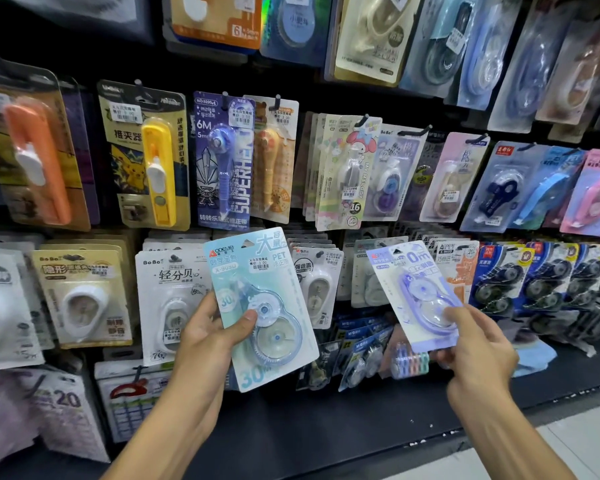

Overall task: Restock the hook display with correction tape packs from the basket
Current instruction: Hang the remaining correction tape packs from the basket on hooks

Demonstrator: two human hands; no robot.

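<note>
Teal correction tape pack (257,306) gripped in left hand (210,336), thumb across its blister, purple pack (418,294) pinched by right hand (475,344) fingers at lower edge, both before hook display (326,174)

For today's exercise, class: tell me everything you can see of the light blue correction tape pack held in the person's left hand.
The light blue correction tape pack is a pale blue card with a clear plastic blister holding a translucent blue dispenser with two round wheels. It bears the "AODEMEI" brand, "PET", "30" markings, a white price sticker and a hang hole on top. It tilts leftward in front of the hook display, not hung. The left hand grips its lower left edge, thumb pressing on the blister.
</note>
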